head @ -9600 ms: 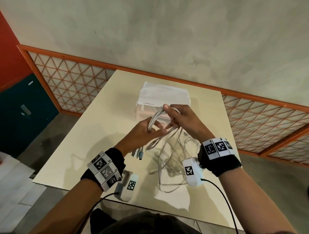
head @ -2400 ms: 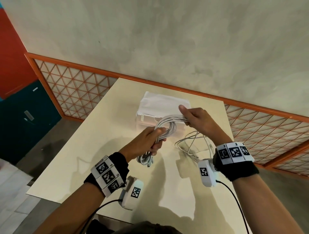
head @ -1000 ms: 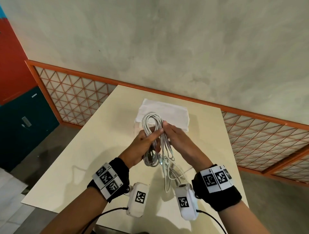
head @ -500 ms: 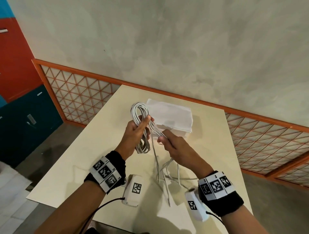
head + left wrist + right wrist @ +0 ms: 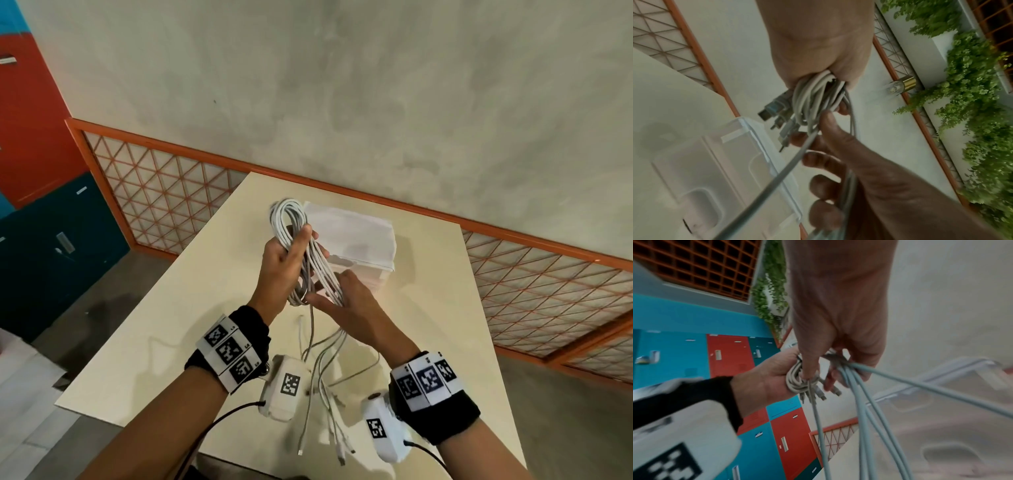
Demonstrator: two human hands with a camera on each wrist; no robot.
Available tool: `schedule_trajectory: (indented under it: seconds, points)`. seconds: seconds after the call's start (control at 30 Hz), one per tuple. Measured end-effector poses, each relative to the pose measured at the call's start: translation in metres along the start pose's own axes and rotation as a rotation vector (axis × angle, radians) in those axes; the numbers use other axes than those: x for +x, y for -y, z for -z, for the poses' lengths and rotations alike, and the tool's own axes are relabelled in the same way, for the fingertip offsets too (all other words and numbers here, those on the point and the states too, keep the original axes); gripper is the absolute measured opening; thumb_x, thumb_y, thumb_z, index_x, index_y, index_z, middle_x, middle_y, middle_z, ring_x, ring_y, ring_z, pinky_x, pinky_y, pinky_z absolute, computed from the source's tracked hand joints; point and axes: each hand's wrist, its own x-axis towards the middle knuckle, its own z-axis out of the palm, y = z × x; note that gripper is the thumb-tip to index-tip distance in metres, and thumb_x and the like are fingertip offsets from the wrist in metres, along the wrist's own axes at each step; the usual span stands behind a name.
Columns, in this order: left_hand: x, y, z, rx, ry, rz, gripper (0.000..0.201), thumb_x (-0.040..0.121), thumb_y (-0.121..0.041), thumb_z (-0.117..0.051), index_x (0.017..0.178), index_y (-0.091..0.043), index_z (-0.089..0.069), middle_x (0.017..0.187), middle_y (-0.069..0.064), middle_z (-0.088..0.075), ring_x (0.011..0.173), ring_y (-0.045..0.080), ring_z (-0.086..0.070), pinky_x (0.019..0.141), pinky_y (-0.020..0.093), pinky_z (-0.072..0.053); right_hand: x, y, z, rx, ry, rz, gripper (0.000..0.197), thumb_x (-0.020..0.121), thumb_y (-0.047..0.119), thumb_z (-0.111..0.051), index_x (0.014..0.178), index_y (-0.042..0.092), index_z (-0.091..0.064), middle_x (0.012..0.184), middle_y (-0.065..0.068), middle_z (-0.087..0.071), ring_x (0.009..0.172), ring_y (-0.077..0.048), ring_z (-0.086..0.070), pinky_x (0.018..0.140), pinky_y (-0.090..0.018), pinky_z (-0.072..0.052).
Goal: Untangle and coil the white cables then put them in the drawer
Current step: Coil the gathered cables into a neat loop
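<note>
My left hand grips a coil of white cables upright above the cream table, thumb across the loops. In the left wrist view the coil bulges from my fist with several plugs sticking out. My right hand is just below the coil's bottom and holds the uncoiled strands. The loose strands hang down to the table. The right wrist view shows my right hand pinching those strands beside my left hand. The translucent drawer unit stands right behind the hands.
A white cloth covers the drawer unit's top. An orange lattice rail runs along the wall behind the table. Blue and red lockers stand to the left. The table's near edge lies under my wrists.
My right hand has come up from lower down to the bottom of the coil with the strands. The coil in my left hand now holds more loops, and less cable lies loose on the table.
</note>
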Motion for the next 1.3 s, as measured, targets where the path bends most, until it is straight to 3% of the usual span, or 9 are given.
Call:
schedule_trajectory:
  seconds: [0.17, 0.3, 0.4, 0.5, 0.7, 0.87, 1.13, 1.2, 1.3]
  points:
    - [0.0, 0.0, 0.001, 0.061, 0.008, -0.051, 0.027, 0.099, -0.026, -0.046, 0.087, -0.01, -0.063, 0.068, 0.008, -0.071, 0.052, 0.016, -0.063, 0.055, 0.025, -0.053, 0.003, -0.008, -0.002, 0.056, 0.133, -0.087, 0.019, 0.09, 0.034, -0.055, 0.073, 0.03, -0.063, 0.086, -0.002, -0.07, 0.073, -0.014, -0.059, 0.074, -0.039, -0.05]
    - [0.003, 0.004, 0.005, 0.127, -0.153, -0.164, 0.031, 0.098, -0.02, -0.049, 0.084, 0.005, -0.061, 0.056, 0.0, -0.061, 0.045, 0.005, -0.056, 0.049, 0.018, -0.045, -0.001, -0.004, 0.008, 0.076, 0.027, -0.037, 0.025, 0.095, 0.031, -0.051, 0.078, 0.012, -0.056, 0.066, 0.005, -0.061, 0.055, -0.002, -0.052, 0.06, -0.018, -0.04]
    - [0.007, 0.008, 0.006, 0.103, -0.242, -0.172, 0.031, 0.099, -0.025, -0.048, 0.079, -0.005, -0.061, 0.063, 0.009, -0.063, 0.051, 0.014, -0.059, 0.052, 0.025, -0.049, -0.006, 0.012, 0.004, 0.227, 0.006, 0.013, 0.036, 0.099, 0.041, -0.038, 0.084, 0.01, -0.049, 0.055, 0.013, -0.048, 0.051, -0.002, -0.042, 0.058, -0.02, -0.036]
    - [0.008, 0.005, -0.002, -0.027, -0.248, -0.06, 0.03, 0.1, -0.028, -0.045, 0.078, -0.013, -0.058, 0.066, 0.007, -0.068, 0.052, 0.018, -0.061, 0.051, 0.025, -0.05, -0.009, 0.024, -0.011, 0.196, 0.037, 0.163, 0.029, 0.102, 0.036, -0.028, 0.084, 0.023, -0.046, 0.057, 0.015, -0.048, 0.054, -0.007, -0.042, 0.061, -0.031, -0.038]
    - [0.014, 0.001, -0.003, -0.254, -0.244, 0.196, 0.026, 0.097, -0.029, -0.048, 0.078, -0.012, -0.053, 0.048, -0.004, -0.051, 0.041, 0.012, -0.049, 0.046, 0.021, -0.044, -0.01, 0.024, -0.013, 0.049, 0.192, 0.185, 0.022, 0.102, 0.033, -0.03, 0.099, 0.014, -0.039, 0.06, -0.014, -0.055, 0.048, -0.025, -0.05, 0.055, -0.042, -0.047]
    - [0.019, 0.004, -0.003, -0.321, -0.241, 0.274, 0.028, 0.096, -0.026, -0.049, 0.072, -0.013, -0.054, 0.047, -0.003, -0.051, 0.043, 0.012, -0.046, 0.046, 0.022, -0.042, -0.012, 0.009, -0.02, -0.196, 0.191, 0.204, 0.028, 0.101, 0.034, -0.027, 0.112, 0.011, -0.037, 0.07, -0.017, -0.062, 0.056, -0.035, -0.057, 0.062, -0.051, -0.05]
    - [0.024, 0.008, 0.001, -0.573, -0.386, 0.276, 0.03, 0.097, -0.023, -0.047, 0.069, -0.014, -0.051, 0.042, -0.007, -0.047, 0.035, 0.007, -0.041, 0.041, 0.018, -0.039, -0.018, 0.004, -0.013, -0.029, 0.432, 0.194, 0.012, 0.102, 0.021, -0.033, 0.109, 0.014, -0.04, 0.068, 0.005, -0.048, 0.055, -0.007, -0.047, 0.065, -0.027, -0.045]
    - [0.028, 0.004, 0.003, -0.668, -0.364, 0.303, 0.03, 0.097, -0.023, -0.046, 0.069, -0.014, -0.05, 0.04, -0.008, -0.045, 0.033, 0.005, -0.04, 0.04, 0.017, -0.039, -0.02, -0.002, -0.014, 0.071, 0.446, 0.13, 0.02, 0.102, 0.026, -0.034, 0.109, 0.013, -0.048, 0.067, 0.005, -0.044, 0.057, -0.005, -0.046, 0.065, -0.022, -0.045]
    - [0.027, -0.002, 0.006, -0.699, -0.26, 0.32, 0.029, 0.096, -0.023, -0.046, 0.069, -0.015, -0.05, 0.038, -0.009, -0.04, 0.032, 0.003, -0.036, 0.04, 0.015, -0.037, -0.023, -0.012, -0.013, 0.168, 0.484, 0.013, 0.024, 0.1, 0.038, -0.036, 0.088, 0.029, -0.055, 0.065, 0.006, -0.045, 0.059, -0.012, -0.049, 0.066, -0.026, -0.046]
